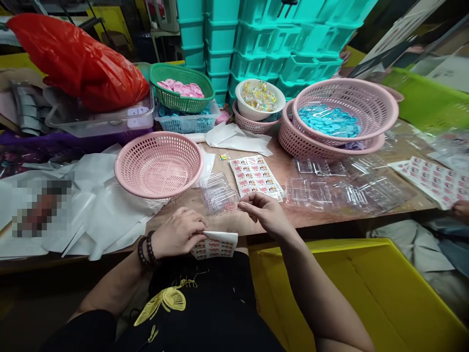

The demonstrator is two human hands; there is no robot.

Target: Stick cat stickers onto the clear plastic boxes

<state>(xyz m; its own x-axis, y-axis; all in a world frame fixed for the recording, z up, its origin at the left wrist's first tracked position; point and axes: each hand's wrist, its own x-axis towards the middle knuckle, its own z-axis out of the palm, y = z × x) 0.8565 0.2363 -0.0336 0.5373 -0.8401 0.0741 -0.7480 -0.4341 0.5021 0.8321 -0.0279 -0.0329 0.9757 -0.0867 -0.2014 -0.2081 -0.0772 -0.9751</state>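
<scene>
My left hand [180, 233], with dark beads at the wrist, grips a folded sticker sheet [216, 247] over my lap at the table edge. To its right my right hand [263, 211] is raised with thumb and fingertips pinched together; whatever is between them is too small to make out. Just beyond that hand lies a stack of printed sticker sheets [256, 176] on the table. Clear plastic cases [219, 193] sit in a small pile between the two hands, with tiny pink bits beside them.
An empty pink basket [158, 164] stands at left. More clear cases [311, 193] spread rightward below stacked pink baskets [377, 110] holding blue pieces. Behind are a green basket [183, 102], a white bowl [244, 107] and turquoise bins [220, 44]. Another person's hand [461, 209] shows far right.
</scene>
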